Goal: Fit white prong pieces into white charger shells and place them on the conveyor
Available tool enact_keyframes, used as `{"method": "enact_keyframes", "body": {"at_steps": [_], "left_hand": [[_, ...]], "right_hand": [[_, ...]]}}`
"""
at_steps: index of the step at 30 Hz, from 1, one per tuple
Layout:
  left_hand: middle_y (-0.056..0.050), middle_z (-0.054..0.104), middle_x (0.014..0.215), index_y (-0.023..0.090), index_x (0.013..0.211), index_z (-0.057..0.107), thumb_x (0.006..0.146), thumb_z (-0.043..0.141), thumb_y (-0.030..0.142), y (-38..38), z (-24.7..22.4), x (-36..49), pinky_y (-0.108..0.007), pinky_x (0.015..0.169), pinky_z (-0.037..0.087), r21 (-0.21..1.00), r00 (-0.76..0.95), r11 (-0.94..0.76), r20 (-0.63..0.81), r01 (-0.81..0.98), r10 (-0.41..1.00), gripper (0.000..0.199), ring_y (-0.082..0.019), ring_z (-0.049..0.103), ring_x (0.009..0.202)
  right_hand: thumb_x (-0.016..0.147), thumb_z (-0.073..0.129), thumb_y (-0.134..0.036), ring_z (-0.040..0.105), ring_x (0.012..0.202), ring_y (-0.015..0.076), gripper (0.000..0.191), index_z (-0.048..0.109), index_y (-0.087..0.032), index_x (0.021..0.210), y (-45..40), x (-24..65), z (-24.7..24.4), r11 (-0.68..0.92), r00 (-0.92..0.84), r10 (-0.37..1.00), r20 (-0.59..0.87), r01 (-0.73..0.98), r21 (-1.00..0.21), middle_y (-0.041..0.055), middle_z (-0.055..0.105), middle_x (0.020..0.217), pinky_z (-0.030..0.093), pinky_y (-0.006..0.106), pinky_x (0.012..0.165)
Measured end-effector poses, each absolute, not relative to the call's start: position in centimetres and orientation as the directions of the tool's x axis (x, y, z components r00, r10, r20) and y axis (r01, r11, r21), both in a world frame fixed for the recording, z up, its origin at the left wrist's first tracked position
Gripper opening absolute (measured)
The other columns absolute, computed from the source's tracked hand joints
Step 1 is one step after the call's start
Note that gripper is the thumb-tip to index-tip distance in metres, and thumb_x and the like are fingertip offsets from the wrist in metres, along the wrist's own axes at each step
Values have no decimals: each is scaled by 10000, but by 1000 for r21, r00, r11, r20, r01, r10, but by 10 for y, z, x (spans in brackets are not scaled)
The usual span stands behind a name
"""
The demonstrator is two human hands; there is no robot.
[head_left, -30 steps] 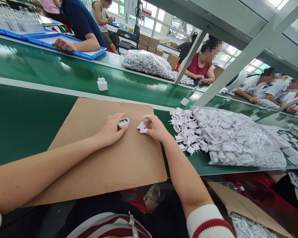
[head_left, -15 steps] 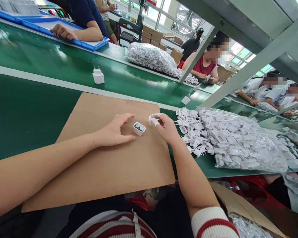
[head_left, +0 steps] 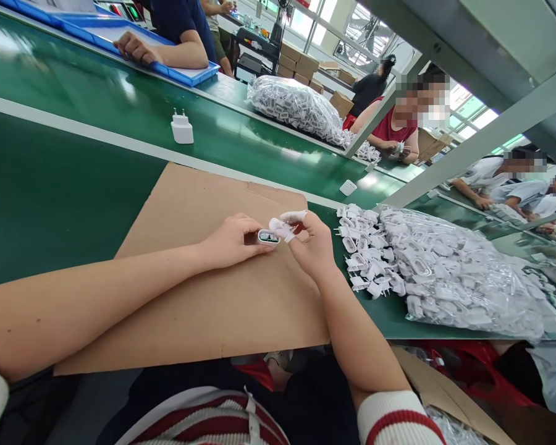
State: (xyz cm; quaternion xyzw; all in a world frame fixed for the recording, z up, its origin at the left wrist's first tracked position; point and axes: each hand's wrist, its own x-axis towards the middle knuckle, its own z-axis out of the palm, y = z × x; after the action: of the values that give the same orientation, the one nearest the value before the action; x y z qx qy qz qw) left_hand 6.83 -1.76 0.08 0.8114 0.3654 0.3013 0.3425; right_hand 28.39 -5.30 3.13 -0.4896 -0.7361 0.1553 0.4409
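Observation:
A small white charger housing [head_left: 269,237] with a green circuit board in its open end is gripped between the thumb and fingers of my left hand [head_left: 234,242]. The housing is tilted, its open end toward my right hand [head_left: 311,242]. White coverings wrap the thumb and forefinger of that right hand. Its fingers are closed together right beside the housing's open end. Whatever lies between them, if anything, blends with the white coverings, and I cannot make it out. Beneath both hands lies a brown cardboard sheet [head_left: 189,321].
White plug parts [head_left: 368,250] spill from a clear plastic bag [head_left: 463,272] on the right. Beyond the cardboard stand a white charger [head_left: 182,131] and a flat white piece [head_left: 348,187]. A co-worker's arm [head_left: 176,54] rests on a blue tray [head_left: 201,75]. A metal post slants at right.
My left hand has closed on the housing, which stood on the cardboard, and tilted it. My right hand has come closer, its fingertips now beside the open end. The view has shifted slightly.

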Motion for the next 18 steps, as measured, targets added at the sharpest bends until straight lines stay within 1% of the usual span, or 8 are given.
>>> {"method": "enact_keyframes", "body": {"at_steps": [2, 4, 9, 13, 18], "left_hand": [[-28, 727, 984, 248, 1017, 759, 834, 736, 542, -16, -1, 69, -364, 892, 474, 780, 554, -504, 250, 370, 794, 347, -251, 592, 1029], [-26, 728, 1001, 240, 996, 754, 833, 735, 539, -15, -2, 70, -365, 902, 467, 773, 559, -517, 261, 367, 787, 341, -253, 592, 1029], [-30, 722, 949, 229, 917, 745, 841, 718, 546, -15, 1, 70, -370, 884, 461, 752, 580, -539, 261, 380, 772, 328, -257, 591, 989], [-38, 714, 924, 230, 911, 745, 852, 696, 563, -15, 4, 70, -386, 885, 465, 749, 587, -535, 244, 392, 772, 341, -260, 585, 970], [-55, 705, 910, 226, 868, 739, 827, 699, 595, -16, 6, 70, -394, 913, 475, 760, 575, -510, 225, 402, 787, 374, -277, 591, 990]], "right_hand": [[906, 644, -242, 619, 864, 180, 146, 713, -237, 1034, -58, 278, 33, 517, -219, 839, 498, 607, -604, 35, 702, 974, 513, 322, 778], [909, 606, -205, 620, 903, 199, 196, 716, -231, 1069, -61, 275, 34, 542, -291, 827, 481, 641, -544, 50, 704, 999, 513, 338, 796], [918, 537, -159, 618, 972, 224, 273, 703, -243, 1116, -59, 275, 32, 531, -345, 835, 429, 710, -463, 61, 712, 1053, 502, 354, 851], [918, 517, -139, 600, 993, 235, 302, 686, -246, 1144, -58, 275, 31, 534, -358, 832, 423, 720, -442, 68, 705, 1070, 491, 365, 870], [945, 523, -195, 616, 1019, 238, 252, 673, -254, 1139, -60, 275, 30, 520, -307, 835, 457, 713, -470, 72, 701, 1071, 502, 374, 905]]}}
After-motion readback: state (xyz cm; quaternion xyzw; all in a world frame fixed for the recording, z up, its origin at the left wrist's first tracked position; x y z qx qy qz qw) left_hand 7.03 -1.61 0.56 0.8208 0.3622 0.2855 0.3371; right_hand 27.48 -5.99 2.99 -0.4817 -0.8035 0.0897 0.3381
